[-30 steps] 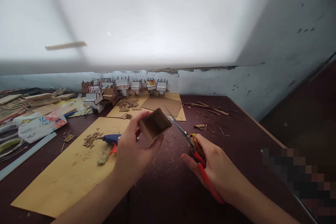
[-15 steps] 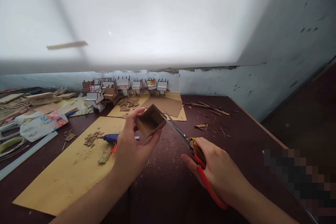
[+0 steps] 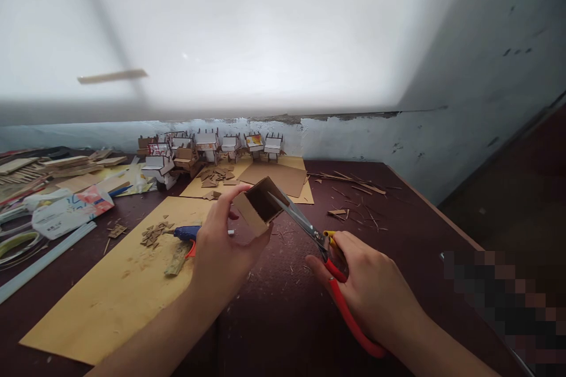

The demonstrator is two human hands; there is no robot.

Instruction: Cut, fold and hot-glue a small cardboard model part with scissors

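1. My left hand grasps a small open cardboard box by its sides, fingers behind and thumb beneath; the box is tilted, its open end facing toward the right, above the dark table.
2. My right hand grips the red-handled scissors, whose blades point up and left. Their tips overlie the box's opening; I cannot tell whether they touch its wall.
3. Beyond my left hand, and partly hidden by it, a blue glue gun lies on a yellow board, its nozzle near a heap of small cardboard pieces.
4. Behind the box lies a flat cardboard sheet; small cardboard models stand along the wall.
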